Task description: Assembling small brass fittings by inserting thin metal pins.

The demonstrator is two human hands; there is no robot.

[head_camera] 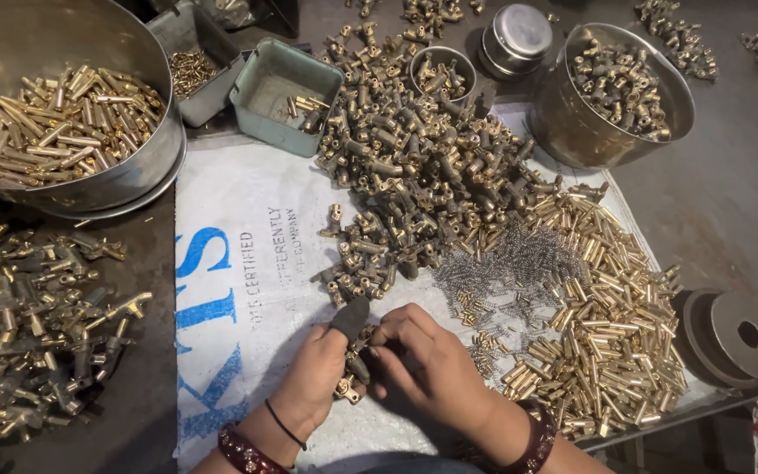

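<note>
Steel bowl (155, 158) of brass pins (63, 123)

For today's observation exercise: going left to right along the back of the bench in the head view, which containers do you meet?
Large steel bowl → green tray → small steel cup → lidded tin → steel pot.

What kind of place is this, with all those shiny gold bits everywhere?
Probably a small workshop where brass parts get put together by hand. Heaps of brass fittings and brass tubes cover the bench, with tiny springs and metal bowls, and both hands hold one small fitting.
</note>
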